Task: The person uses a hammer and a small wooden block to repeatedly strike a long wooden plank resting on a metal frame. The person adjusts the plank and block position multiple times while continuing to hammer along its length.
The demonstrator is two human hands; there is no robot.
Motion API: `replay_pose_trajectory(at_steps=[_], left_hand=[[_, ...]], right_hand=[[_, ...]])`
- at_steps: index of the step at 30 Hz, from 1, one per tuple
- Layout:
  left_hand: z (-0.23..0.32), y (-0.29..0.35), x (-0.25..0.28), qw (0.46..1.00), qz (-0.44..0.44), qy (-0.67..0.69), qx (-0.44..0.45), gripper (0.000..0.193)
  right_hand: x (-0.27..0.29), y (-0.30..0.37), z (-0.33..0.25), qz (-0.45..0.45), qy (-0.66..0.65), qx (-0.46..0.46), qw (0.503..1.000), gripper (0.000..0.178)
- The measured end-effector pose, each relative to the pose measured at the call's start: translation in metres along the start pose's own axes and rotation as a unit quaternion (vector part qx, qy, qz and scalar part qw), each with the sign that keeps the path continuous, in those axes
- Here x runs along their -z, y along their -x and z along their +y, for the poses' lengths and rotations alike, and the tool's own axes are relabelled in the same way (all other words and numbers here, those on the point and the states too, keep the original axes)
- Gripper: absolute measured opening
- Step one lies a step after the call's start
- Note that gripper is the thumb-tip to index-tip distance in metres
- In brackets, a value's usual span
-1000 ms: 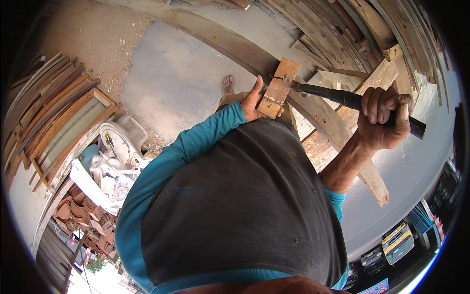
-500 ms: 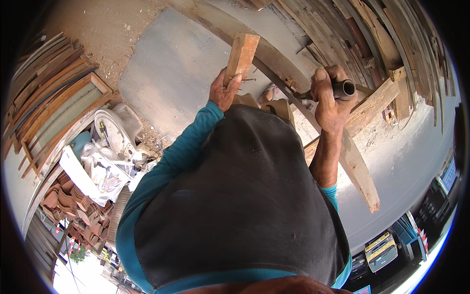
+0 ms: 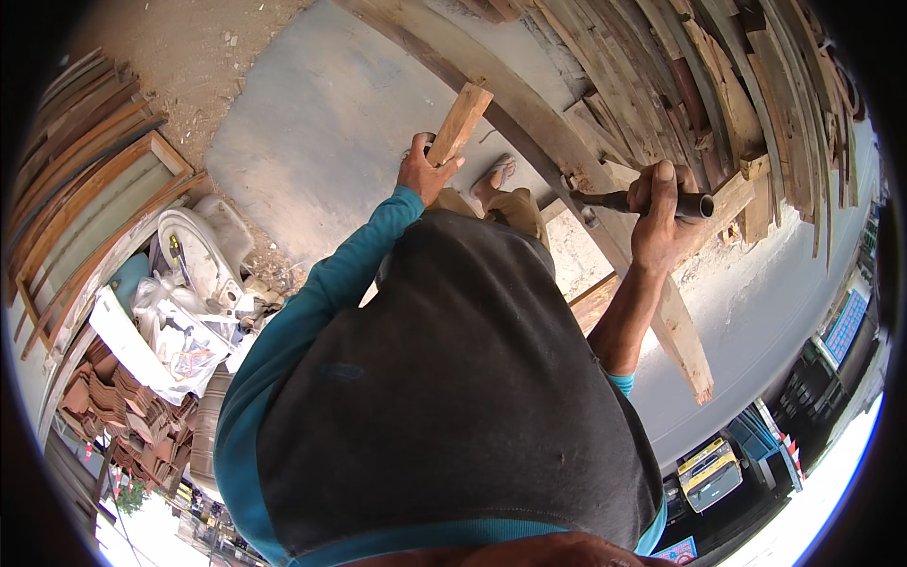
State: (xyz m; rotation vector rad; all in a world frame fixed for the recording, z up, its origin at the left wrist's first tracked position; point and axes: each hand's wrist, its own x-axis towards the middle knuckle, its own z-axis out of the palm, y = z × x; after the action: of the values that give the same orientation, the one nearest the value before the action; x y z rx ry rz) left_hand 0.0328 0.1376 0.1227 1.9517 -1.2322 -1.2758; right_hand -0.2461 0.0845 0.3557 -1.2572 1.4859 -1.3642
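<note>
My left hand (image 3: pixel 427 175) grips the lower end of a short wooden block (image 3: pixel 460 123), which tilts up and to the right. Just right of the block shows a thin, bent piece like a nail (image 3: pixel 487 135), apart from the wood. My right hand (image 3: pixel 664 215) is wrapped round the dark tubular handle of a hammer (image 3: pixel 605 199). The hammer's head lies to the left of that hand, over a long wooden beam (image 3: pixel 529 118); whether it touches the beam I cannot tell.
Stacked planks (image 3: pixel 652 85) fill the upper right. A sandalled foot (image 3: pixel 496 175) stands on the grey floor (image 3: pixel 321 123) below me. Wooden frames (image 3: pixel 104 222), a white basin (image 3: pixel 194 250), plastic bags (image 3: pixel 179 321) and roof tiles (image 3: pixel 123 406) crowd the left.
My right hand has moved right with the hammer, showing its head more clearly. The block has shifted slightly down and left, and the nail-like piece no longer touches it.
</note>
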Motion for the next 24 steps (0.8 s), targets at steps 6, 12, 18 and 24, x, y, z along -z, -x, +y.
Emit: replay_pose_trajectory(at_steps=[6, 12, 18, 24], left_hand=[[0.02, -0.037, 0.039, 0.994, -0.003, 0.104, -0.03, 0.059], [0.041, -0.103, 0.066, 0.998, 0.013, 0.056, -0.023, 0.062], [0.006, -0.214, 0.089, 0.999, 0.051, -0.016, -0.001, 0.077], [0.03, -0.259, 0.115, 0.997, -0.012, -0.076, -0.011, 0.063]], right_hand=[[-0.004, -0.038, 0.01, -0.077, -0.076, 0.007, 0.994, 0.03], [-0.043, -0.088, -0.01, -0.184, -0.094, 0.098, 0.973, 0.032], [-0.135, -0.153, -0.031, -0.197, -0.136, 0.122, 0.963, 0.033], [-0.269, -0.211, -0.027, -0.199, -0.053, 0.151, 0.967, 0.04]])
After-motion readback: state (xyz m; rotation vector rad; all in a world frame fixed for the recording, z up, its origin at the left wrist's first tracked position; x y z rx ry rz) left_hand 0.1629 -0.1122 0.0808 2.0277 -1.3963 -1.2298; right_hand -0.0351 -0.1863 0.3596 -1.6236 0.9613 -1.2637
